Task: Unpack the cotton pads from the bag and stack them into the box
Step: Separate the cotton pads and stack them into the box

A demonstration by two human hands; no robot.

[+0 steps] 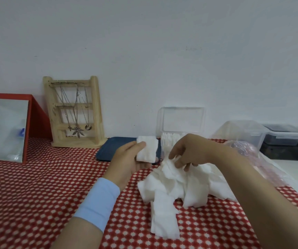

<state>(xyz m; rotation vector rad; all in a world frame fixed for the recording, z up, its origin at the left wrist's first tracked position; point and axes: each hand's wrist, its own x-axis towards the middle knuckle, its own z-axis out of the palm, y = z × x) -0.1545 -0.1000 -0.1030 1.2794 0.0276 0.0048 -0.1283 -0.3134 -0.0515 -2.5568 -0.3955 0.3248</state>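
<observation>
A loose heap of white cotton pads [173,187] lies on the red patterned cloth in front of me. My left hand [128,160] holds a small stack of pads [148,149] between thumb and fingers, raised over the cloth. My right hand [189,151] reaches into the top of the heap and pinches a pad with its fingertips. Behind the hands stands a clear plastic box [180,141] with its lid up and several pads stacked inside. The crumpled clear bag [249,155] lies to the right, partly behind my right forearm.
A dark blue tray [108,150] lies behind my left hand. A wooden jewellery stand [74,112] and a red-framed mirror [8,128] stand at the back left against the wall. Clear lidded containers [263,133] sit at the back right.
</observation>
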